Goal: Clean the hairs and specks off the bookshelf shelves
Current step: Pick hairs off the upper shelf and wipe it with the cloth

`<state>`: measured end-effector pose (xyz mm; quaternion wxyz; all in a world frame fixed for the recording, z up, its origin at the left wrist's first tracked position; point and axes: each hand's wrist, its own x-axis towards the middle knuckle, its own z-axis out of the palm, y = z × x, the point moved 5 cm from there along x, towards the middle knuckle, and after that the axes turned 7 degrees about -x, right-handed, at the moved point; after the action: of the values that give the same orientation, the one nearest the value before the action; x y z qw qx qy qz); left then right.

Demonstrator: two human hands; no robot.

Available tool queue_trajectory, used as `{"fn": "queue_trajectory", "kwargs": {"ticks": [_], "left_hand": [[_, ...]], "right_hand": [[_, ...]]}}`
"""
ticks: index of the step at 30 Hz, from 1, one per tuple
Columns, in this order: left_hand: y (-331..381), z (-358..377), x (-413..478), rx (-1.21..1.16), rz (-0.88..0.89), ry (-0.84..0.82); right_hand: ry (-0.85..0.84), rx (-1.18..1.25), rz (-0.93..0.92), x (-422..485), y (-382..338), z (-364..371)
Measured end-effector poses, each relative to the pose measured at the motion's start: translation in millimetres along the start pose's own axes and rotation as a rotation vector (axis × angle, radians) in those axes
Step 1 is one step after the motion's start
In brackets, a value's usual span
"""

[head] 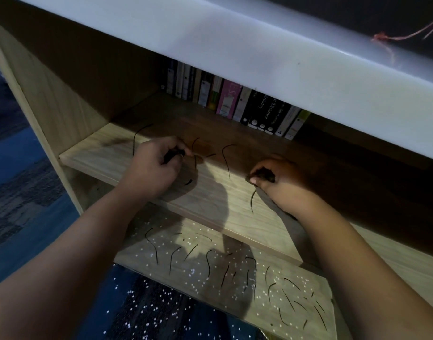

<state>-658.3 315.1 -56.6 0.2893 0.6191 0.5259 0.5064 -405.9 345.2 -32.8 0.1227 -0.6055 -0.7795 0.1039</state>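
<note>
Dim light on the pale wooden middle shelf (105, 153): my left hand (156, 168) and right hand (281, 185) each clench their grip on a dark clump of hair (175, 153). Loose black strands (227, 158) lie between them near the front edge. Below, the lower wooden shelf (139, 262) holds more hairs and white specks (257, 296), beside blue carpet (26, 192).

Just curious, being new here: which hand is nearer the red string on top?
Right. The right hand is below and left of the string; the left hand lies farther left still.
</note>
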Motion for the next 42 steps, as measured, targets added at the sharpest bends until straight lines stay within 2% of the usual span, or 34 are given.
{"fn": "queue_trajectory", "kwargs": {"ticks": [5, 10, 13, 17, 23, 27, 30, 35, 42], "left_hand": [[-0.4, -1.8, -1.2, -0.045, -0.01, 0.017], [-2.3, -1.4, 0.5, -0.043, 0.004, 0.021], [-3.3, 0.4, 0.7, -0.048, -0.025, 0.022], [1.7, -0.1, -1.0, -0.029, 0.0, 0.03], [1.3, -1.7, -2.5, -0.037, -0.001, 0.026], [3.0, -0.8, -2.0, -0.046, -0.007, 0.009], [-0.9, 1.1, -0.9, -0.02, -0.007, 0.009], [-0.6, 1.4, -0.8, -0.002, 0.021, 0.012], [-0.3, -0.9, -1.0, -0.02, 0.03, 0.01]], "right_hand": [[-0.043, -0.047, -0.052, -14.5, 6.6, -0.3], [-0.181, -0.036, 0.027, -34.9, 22.1, 4.8], [-0.161, -0.018, 0.012, -29.9, 12.2, 3.8], [-0.052, -0.117, -0.057, -11.4, -7.3, 1.0], [-0.057, -0.047, -0.071, -15.6, -5.7, -0.4], [-0.179, 0.031, -0.008, -33.0, 10.1, 4.3], [-0.204, 0.014, 0.016, -35.3, 11.1, 2.9], [-0.096, 0.016, -0.015, -15.5, -8.2, -1.9], [-0.069, 0.016, -0.013, -12.4, -11.9, -0.2]]}}
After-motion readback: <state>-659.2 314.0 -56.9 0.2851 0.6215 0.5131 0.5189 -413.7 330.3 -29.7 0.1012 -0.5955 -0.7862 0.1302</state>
